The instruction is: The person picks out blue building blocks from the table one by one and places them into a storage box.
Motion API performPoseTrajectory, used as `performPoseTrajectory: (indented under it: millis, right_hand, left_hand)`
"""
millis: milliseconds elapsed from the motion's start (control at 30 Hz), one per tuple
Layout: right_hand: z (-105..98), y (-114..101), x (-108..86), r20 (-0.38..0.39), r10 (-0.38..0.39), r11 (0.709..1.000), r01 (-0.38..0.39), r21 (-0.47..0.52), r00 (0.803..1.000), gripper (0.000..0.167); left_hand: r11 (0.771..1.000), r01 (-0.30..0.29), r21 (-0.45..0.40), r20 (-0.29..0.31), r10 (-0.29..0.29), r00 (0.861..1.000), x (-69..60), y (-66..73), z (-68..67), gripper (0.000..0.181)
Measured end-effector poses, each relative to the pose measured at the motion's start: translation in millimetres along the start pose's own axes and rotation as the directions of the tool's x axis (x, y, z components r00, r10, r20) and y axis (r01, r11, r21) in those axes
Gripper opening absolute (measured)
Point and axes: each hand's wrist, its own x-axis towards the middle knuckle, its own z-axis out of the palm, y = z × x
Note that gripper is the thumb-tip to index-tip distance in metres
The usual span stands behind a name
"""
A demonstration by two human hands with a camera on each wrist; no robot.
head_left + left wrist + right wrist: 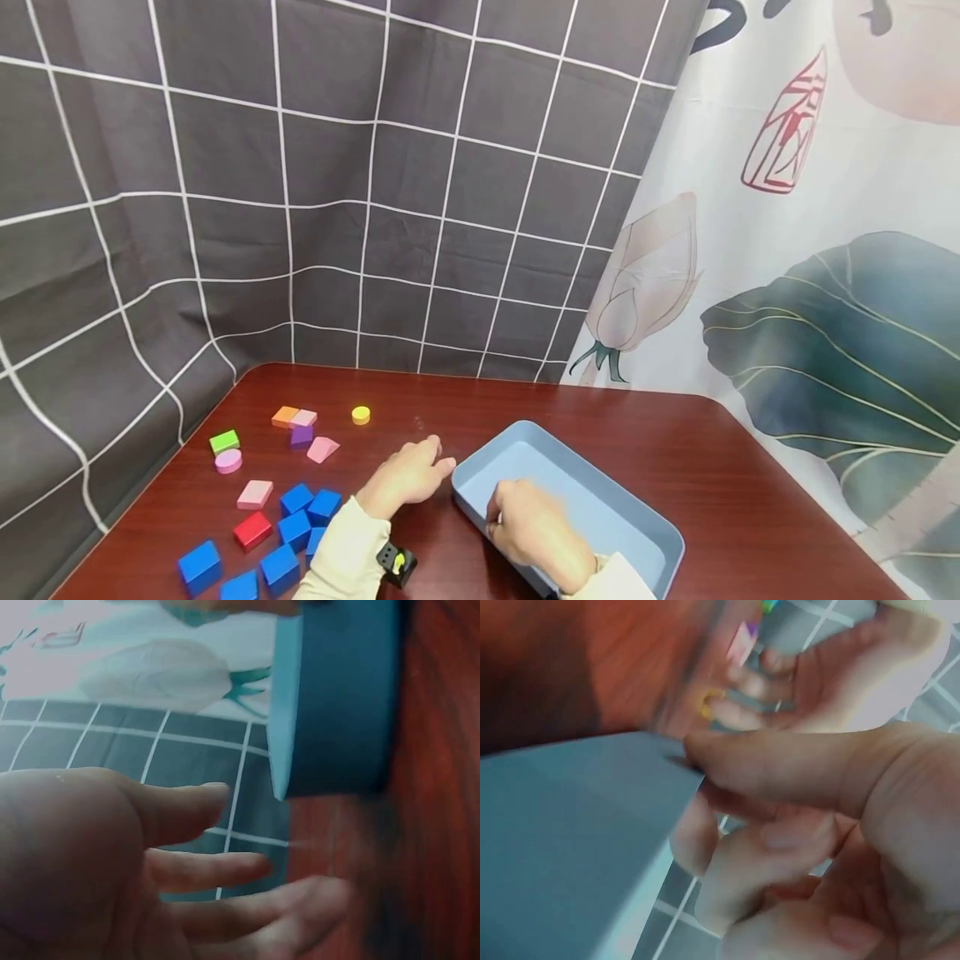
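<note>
Positioning the pale-blue rectangular plastic tray on the reddish-brown wooden table seems in hand; left hand spread beside tray, right hand curled over its near side, pinch unclear; next move calls for steadying tray

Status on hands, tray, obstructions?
Left hand open, beside blue tray; right hand curled over tray's near-left side, grip unclear. Tray flat on table. Blocks off left, apart from tray.

A pale blue tray; a reddish-brown, wood-grained table. Blue cubes, a red block, a lime-green block, an orange block, a yellow disc. Cream sleeves. Charcoal cloth gridded in white; white cloth with a gold-veined teal leaf.
</note>
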Motion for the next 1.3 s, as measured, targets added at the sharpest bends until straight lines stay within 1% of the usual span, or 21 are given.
performPoseTrajectory:
  millis: [100, 200, 233, 333, 400, 500, 567, 667, 733, 767, 833, 900, 1033, 1133, 1200, 1267, 1300]
  right_hand:
    - [2, -12, -3.2, 0.018, -0.094, 0.995, 0.094, -0.018, 0.995, 0.015]
    - [3, -21, -5.2, 0.053, -0.194, 0.980, 0.195, -0.025, 0.980, 0.023]
    - [2, -24, -5.7, 0.070, -0.218, 0.975, 0.220, -0.023, 0.974, 0.024]
    - [1, -28, -6.4, 0.125, -0.292, 0.955, 0.297, -0.021, 0.948, 0.022]
    - [1, -30, -6.4, 0.171, -0.338, 0.938, 0.346, -0.016, 0.925, 0.019]
    - [1, -31, -6.6, 0.200, -0.408, 0.909, 0.417, 0.000, 0.891, 0.022]
    - [1, -31, -6.5, 0.187, -0.463, 0.883, 0.470, 0.010, 0.866, 0.030]
    - [2, -31, -5.7, 0.158, -0.527, 0.846, 0.533, 0.007, 0.835, 0.036]
    - [2, -30, -5.6, 0.151, -0.547, 0.833, 0.554, 0.000, 0.823, 0.036]
    - [2, -29, -5.5, 0.149, -0.551, 0.830, 0.558, -0.003, 0.821, 0.036]
    - [4, -28, -5.4, 0.145, -0.547, 0.833, 0.553, 0.003, 0.824, 0.032]
    - [5, -26, -5.5, 0.126, -0.542, 0.839, 0.543, 0.025, 0.831, 0.027]
    - [5, -21, -4.1, 0.108, -0.528, 0.849, 0.524, 0.064, 0.842, 0.015]
    - [3, -14, 0.1, 0.142, -0.527, 0.850, 0.516, 0.110, 0.838, 0.009]
    - [-2, -5, 3.6, 0.167, -0.494, 0.866, 0.468, 0.175, 0.853, 0.009]
    - [-8, 8, 7.4, 0.170, -0.429, 0.895, 0.393, 0.209, 0.887, 0.012]
    - [-12, 16, 9.0, 0.153, -0.381, 0.914, 0.346, 0.211, 0.912, 0.014]
  left_hand:
    - [0.999, 0.009, -0.041, 0.077, -0.006, 0.997, -1.1, -6.1, -7.8, 0.020]
    - [0.996, 0.032, -0.089, 0.151, -0.018, 0.988, -3.7, -11.1, -15.1, 0.017]
    - [0.995, 0.036, -0.098, 0.167, -0.019, 0.986, -4.5, -12.4, -17.4, 0.017]
    - [0.994, 0.048, -0.093, 0.192, -0.030, 0.981, -6.8, -14.8, -22.7, 0.017]
    - [0.995, 0.048, -0.083, 0.209, -0.030, 0.978, -7.9, -15.9, -24.9, 0.017]
    - [0.996, 0.045, -0.082, 0.239, -0.024, 0.971, -9.5, -17.9, -27.1, 0.015]
    - [0.997, 0.036, -0.070, 0.260, -0.016, 0.965, -10.5, -19.6, -28.8, 0.016]
    - [0.998, 0.047, -0.031, 0.272, -0.037, 0.962, -14.2, -22.2, -33.0, 0.019]
    - [0.997, 0.072, -0.005, 0.278, -0.068, 0.958, -15.9, -22.1, -35.8, 0.017]
    - [0.996, 0.089, 0.009, 0.278, -0.088, 0.957, -16.9, -22.3, -37.2, 0.016]
    - [0.992, 0.126, 0.018, 0.278, -0.126, 0.952, -19.2, -23.3, -40.1, 0.012]
    - [0.988, 0.152, 0.015, 0.284, -0.150, 0.947, -21.1, -24.8, -42.4, 0.011]
    - [0.985, 0.172, 0.013, 0.289, -0.168, 0.942, -24.1, -26.5, -44.7, 0.012]
    - [0.986, 0.167, 0.017, 0.291, -0.164, 0.943, -25.4, -27.6, -46.1, 0.016]
    - [0.988, 0.155, 0.016, 0.288, -0.153, 0.945, -26.0, -28.8, -47.9, 0.017]
    - [0.988, 0.155, -0.011, 0.291, -0.145, 0.946, -26.5, -30.8, -51.7, 0.018]
    - [0.986, 0.162, -0.034, 0.289, -0.145, 0.946, -27.1, -32.4, -54.3, 0.017]
